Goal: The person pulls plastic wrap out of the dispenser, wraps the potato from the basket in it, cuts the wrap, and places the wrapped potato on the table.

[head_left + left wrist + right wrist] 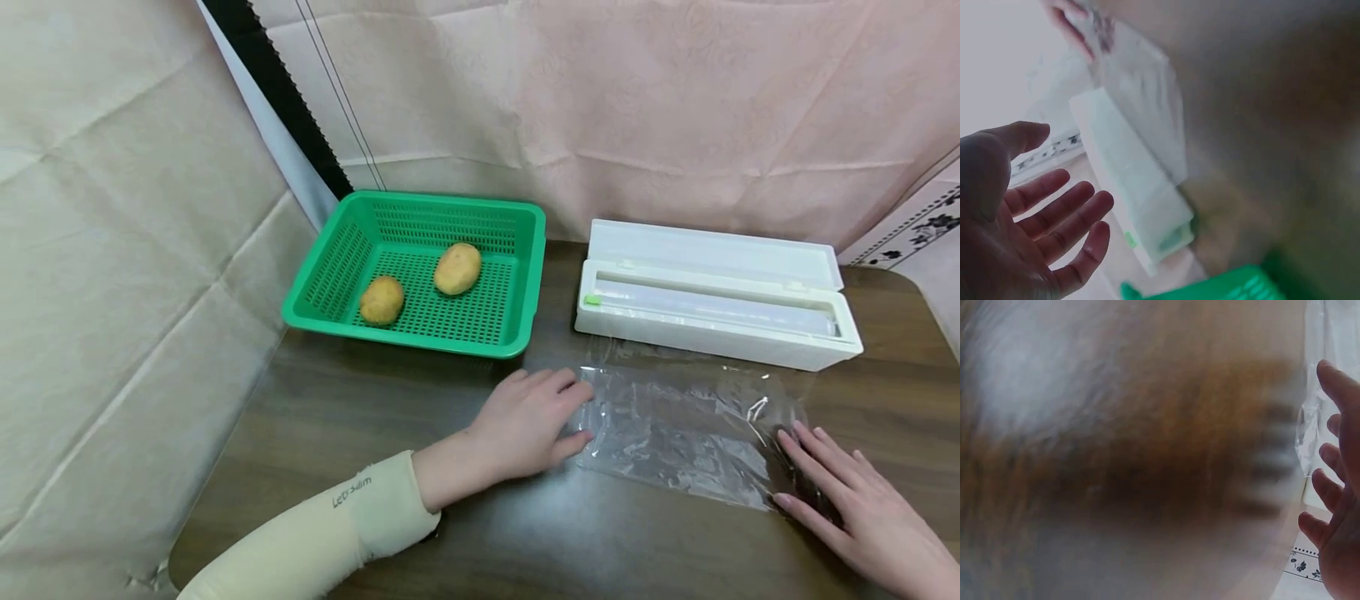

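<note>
A sheet of clear cling film point(675, 433) lies on the table, wrinkled, in front of a white cling film box point(705, 342). The box's lid stands open, and a film roll point(712, 307) shows inside. My left hand point(528, 421) is over the sheet's left edge, its fingers spread and loosely bent; the left wrist view shows nothing in the palm. At the sheet's right end is my right hand point(847, 500), fingers extended, the tips at the film. Whether the fingertips of either hand press on the film, I cannot tell.
A green plastic basket point(412, 340) holding two potatoes point(457, 268) stands at the back left, beside the box. The brown wooden table point(315, 417) meets pale cloth hangings point(600, 100) at the back and left.
</note>
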Demonstrator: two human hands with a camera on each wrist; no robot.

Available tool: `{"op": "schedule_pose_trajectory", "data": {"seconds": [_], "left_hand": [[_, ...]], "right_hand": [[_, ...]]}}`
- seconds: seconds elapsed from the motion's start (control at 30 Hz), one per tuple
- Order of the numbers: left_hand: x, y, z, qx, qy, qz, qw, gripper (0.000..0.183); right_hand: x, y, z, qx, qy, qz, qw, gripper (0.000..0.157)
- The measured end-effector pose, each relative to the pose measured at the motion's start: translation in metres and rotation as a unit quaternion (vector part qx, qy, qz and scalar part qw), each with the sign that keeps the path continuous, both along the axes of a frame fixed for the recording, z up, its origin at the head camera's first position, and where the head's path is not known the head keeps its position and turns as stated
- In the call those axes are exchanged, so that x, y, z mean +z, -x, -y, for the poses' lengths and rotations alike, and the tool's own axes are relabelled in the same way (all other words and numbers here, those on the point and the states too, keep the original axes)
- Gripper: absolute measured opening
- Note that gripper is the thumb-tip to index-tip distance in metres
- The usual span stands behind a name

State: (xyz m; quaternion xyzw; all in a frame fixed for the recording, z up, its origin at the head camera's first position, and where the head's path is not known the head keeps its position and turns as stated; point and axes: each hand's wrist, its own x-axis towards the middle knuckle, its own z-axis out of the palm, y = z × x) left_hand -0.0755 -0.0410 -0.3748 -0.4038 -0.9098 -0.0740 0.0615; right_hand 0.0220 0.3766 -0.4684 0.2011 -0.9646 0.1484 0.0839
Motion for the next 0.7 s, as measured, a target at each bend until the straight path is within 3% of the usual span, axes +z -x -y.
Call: {"op": "schedule_pose_trajectory", "data": {"seconds": [0.37, 0.5, 0.7], "left_hand": [[0.046, 0.022, 0.032, 0.024, -0.019, 0.013, 0.9994, 0.055], [0.058, 0.035, 0.05, 0.053, -0.042, 0.005, 0.9977, 0.056], [0.074, 0.064, 0.081, 0.113, -0.061, 0.04, 0.9908, 0.06]], "right_hand": [[-0.007, -0.005, 0.001, -0.017, -0.02, 0.039, 0.999, 0.08], [-0.007, -0.005, 0.002, -0.017, -0.026, 0.045, 0.999, 0.08], [-0.007, -0.004, 0.002, -0.02, -0.045, 0.048, 0.998, 0.081]]}}
